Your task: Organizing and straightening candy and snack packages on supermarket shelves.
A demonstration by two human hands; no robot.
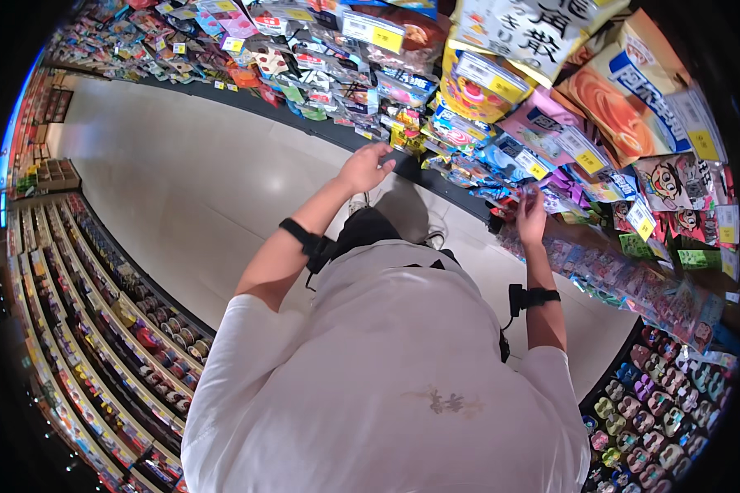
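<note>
My left hand (365,169) is held out over the floor in front of the candy rack, thumb apart from the loosely bent fingers, with nothing visible in it. The nearest goods are small yellow packets (407,137) hanging low on the rack. Farther right, my right hand (531,217) reaches in among the low-hanging packets, beside a purple candy bag (564,188). Its fingertips are partly lost against a reddish wrapper, and I cannot tell whether they grip it. Above hang larger bags, among them a yellow candy bag (478,83) and an orange-and-cream candy bag (632,92).
Price tags (583,151) jut out from the hooks. Small packets (616,265) in clear wrapping hang at the right, above rows of slippers (644,407). Long stocked shelves (98,320) run along the left. Pale tiled floor (179,154) lies between the displays.
</note>
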